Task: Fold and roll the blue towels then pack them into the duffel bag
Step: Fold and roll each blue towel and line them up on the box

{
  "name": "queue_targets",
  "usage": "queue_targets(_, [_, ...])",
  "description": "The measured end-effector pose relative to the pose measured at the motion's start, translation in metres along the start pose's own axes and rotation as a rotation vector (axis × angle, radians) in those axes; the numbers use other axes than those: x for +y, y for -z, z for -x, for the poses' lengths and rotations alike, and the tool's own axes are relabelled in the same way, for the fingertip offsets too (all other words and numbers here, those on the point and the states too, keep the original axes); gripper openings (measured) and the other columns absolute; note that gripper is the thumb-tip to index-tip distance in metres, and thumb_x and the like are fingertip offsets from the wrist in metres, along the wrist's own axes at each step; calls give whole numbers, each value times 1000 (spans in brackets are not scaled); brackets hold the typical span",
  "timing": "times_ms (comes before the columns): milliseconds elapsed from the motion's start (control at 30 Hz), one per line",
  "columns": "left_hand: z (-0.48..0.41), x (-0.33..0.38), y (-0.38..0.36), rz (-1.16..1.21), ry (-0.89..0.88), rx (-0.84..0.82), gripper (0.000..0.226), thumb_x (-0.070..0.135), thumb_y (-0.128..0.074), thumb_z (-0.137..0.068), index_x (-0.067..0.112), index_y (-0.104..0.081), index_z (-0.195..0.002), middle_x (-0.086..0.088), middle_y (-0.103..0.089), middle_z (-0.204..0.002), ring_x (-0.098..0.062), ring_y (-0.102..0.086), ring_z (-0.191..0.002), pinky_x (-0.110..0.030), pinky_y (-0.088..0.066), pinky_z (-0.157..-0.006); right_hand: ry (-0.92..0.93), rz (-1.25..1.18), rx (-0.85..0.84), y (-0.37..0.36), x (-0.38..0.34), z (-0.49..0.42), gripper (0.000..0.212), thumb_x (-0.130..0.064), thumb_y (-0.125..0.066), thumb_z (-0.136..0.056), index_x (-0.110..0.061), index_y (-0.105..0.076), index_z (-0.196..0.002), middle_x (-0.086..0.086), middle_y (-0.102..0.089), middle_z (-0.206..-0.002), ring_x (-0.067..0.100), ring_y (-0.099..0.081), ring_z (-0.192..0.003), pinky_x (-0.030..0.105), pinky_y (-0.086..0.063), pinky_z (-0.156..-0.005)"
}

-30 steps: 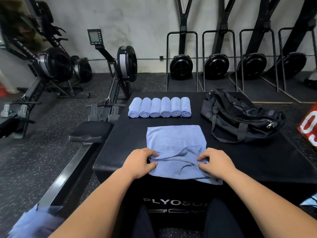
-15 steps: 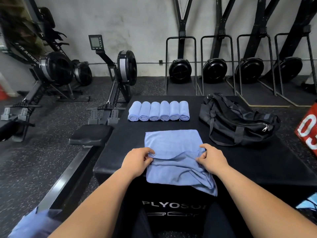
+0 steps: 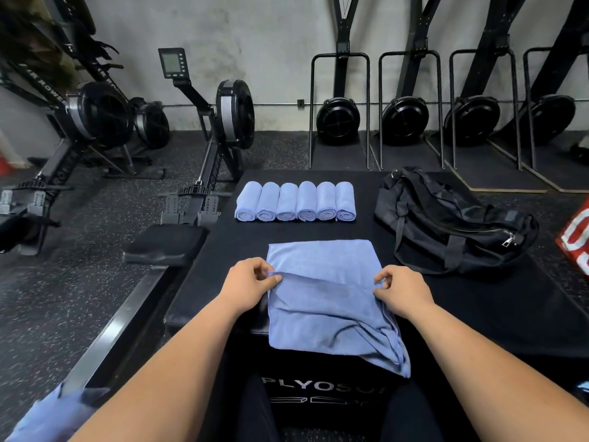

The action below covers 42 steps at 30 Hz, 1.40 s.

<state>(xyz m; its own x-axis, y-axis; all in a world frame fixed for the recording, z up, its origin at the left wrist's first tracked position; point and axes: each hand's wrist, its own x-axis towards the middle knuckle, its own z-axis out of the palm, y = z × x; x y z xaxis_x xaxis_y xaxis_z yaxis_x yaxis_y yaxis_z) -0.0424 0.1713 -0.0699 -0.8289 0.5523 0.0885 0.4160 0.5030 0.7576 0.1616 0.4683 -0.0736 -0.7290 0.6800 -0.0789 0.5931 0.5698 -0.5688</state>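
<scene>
A blue towel [image 3: 322, 260] lies spread on the black plyo box [image 3: 478, 301], its near part draped over the front edge. My left hand [image 3: 247, 280] pinches the towel's left edge and my right hand [image 3: 401, 290] pinches its right edge, both at a fold line across the middle. Several rolled blue towels [image 3: 295, 202] sit in a row at the back of the box. The black duffel bag [image 3: 446, 218] lies zipped at the back right, apart from both hands.
More blue cloth [image 3: 47, 413] shows at the bottom left by a rowing machine rail [image 3: 121, 327]. Rowers [image 3: 220, 129] stand left and behind; upright machines [image 3: 404, 119] line the wall. A red box [image 3: 577, 240] sits at the right edge.
Both hands moved away from me along the towel's sides, lifting the near portion into a fold. The lower corner now hangs further over the box front.
</scene>
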Motion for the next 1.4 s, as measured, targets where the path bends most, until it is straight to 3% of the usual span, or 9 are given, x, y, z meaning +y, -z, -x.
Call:
queue_targets(133, [-10, -9, 1, 89, 61, 15, 15, 32, -87, -85, 24, -75, -82, 6, -72, -74, -4, -61, -65, -26, -50, -70, 6, -103, 114, 6, -1, -11, 24, -15, -75, -78, -38, -72, -84, -15, -71, -79, 14, -67, -88, 35, -55, -82])
queue_targets(300, [-29, -12, 5, 123, 129, 51, 25, 40, -89, -82, 20, -74, -81, -6, -74, -79, -10, -62, -65, -31, -54, -70, 56, -183, 232, 17, -4, -34, 22, -12, -78, -83, -25, -80, -100, -13, -73, -80, 16, -70, -87, 33, -53, -87])
queue_targets(567, [-65, -8, -1, 42, 171, 93, 14, 29, -76, -95, 28, -76, -81, 9, -75, -79, -7, -67, -73, -25, -45, -68, 27, -249, 256, 13, -11, -70, 19, -11, -79, -83, -24, -80, -96, -13, -73, -77, 8, -68, -77, 25, -45, -78])
queue_targets(700, [-86, -1, -5, 7, 196, 144, 12, 31, -76, -94, 26, -77, -84, 13, -74, -80, -5, -68, -79, -19, -45, -65, 11, -250, 264, 9, -15, -93, 17, -11, -79, -84, -23, -80, -96, -11, -73, -79, 4, -66, -75, 11, -40, -71])
queue_targets(833, [-111, 2, -12, -23, 221, 188, 12, 34, -74, -94, 27, -75, -85, 14, -72, -79, -4, -66, -78, -22, -45, -65, -16, -249, 265, 4, -19, -119, 16, -12, -79, -84, -23, -79, -95, -12, -72, -79, -2, -64, -74, 3, -34, -68])
queue_targets(933, [-126, -6, -20, -57, 248, 198, 12, 36, -72, -95, 28, -74, -87, 13, -72, -80, -11, -69, -81, -29, -51, -71, -27, -255, 264, -4, -21, -134, 16, -10, -78, -85, -21, -79, -96, -12, -72, -78, -1, -64, -74, 4, -36, -69])
queue_targets(1133, [-126, -33, -45, -199, 140, 286, 15, 40, -66, -96, 32, -66, -83, 17, -65, -67, -11, -63, -75, -38, -51, -79, 40, -183, 364, -38, -9, -140, 15, -13, -72, -89, -21, -78, -101, -8, -67, -83, 12, -63, -73, 27, -45, -72])
queue_targets(1267, [-126, -36, -51, -216, 105, 302, 10, 36, -63, -94, 34, -62, -84, 14, -62, -71, -14, -57, -82, -42, -47, -83, 52, -79, 408, -52, -6, -142, 23, -18, -67, -92, -18, -75, -113, 3, -62, -107, 27, -60, -100, 36, -48, -81])
queue_targets(1400, [-126, -32, -49, -209, 111, 285, 7, 35, -62, -83, 33, -57, -80, 12, -60, -73, -14, -58, -79, -44, -48, -82, 6, -40, 404, -53, -13, -138, 8, -21, -65, -90, -20, -70, -96, -2, -49, -105, 25, -47, -110, 34, -38, -76])
